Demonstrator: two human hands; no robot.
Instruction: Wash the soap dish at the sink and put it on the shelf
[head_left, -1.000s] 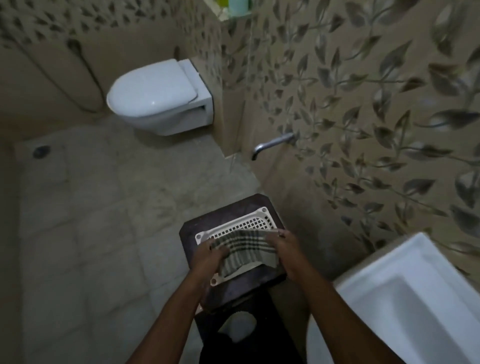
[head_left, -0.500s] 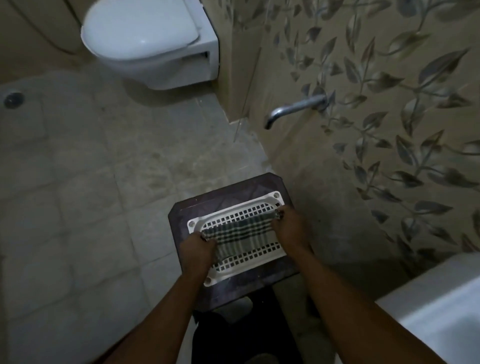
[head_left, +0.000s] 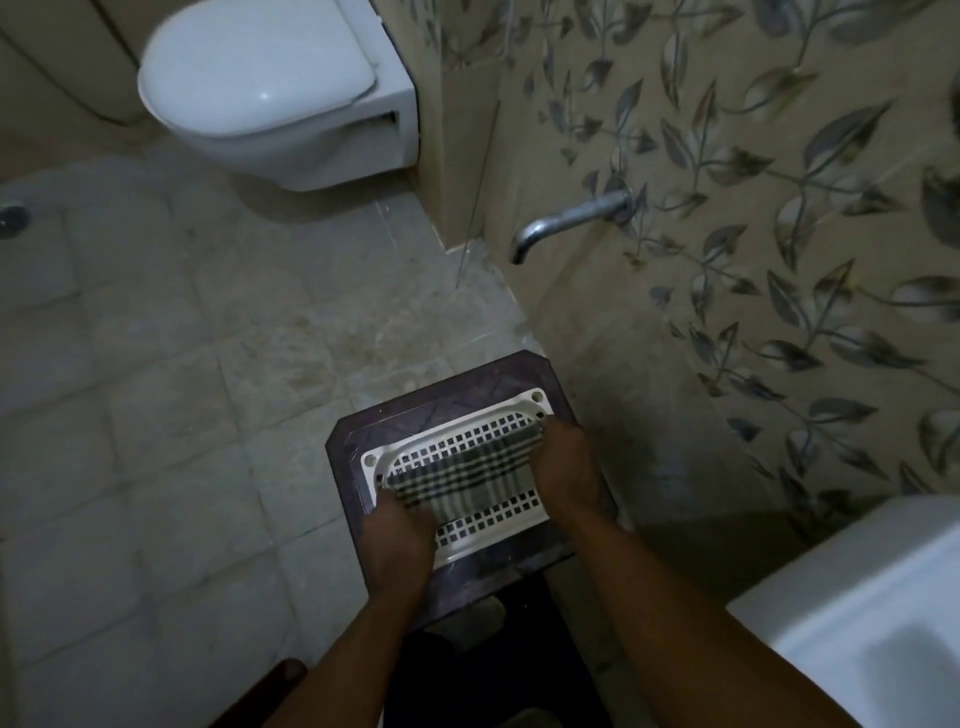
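The soap dish (head_left: 491, 526) is a white perforated plastic tray lying flat on a dark stool (head_left: 441, 395) low in the middle of the view. A green-and-white checked cloth (head_left: 467, 478) lies stretched across the dish. My left hand (head_left: 400, 535) holds the cloth's near-left end over the dish's left side. My right hand (head_left: 566, 467) holds the cloth's right end at the dish's right edge. Both hands' fingers are curled and hide the cloth ends. The white sink (head_left: 857, 623) shows at the bottom right. No shelf is in view.
A white wall-hung toilet (head_left: 270, 88) is at the top left. A metal tap (head_left: 561, 221) juts from the leaf-patterned wall right of it. The tiled floor has a drain (head_left: 10, 218) at the far left edge.
The cloth hung bunched between my hands a second ago; now it lies flatter and wider across the dish. Both hands have dropped onto the dish, and the view has tilted downward.
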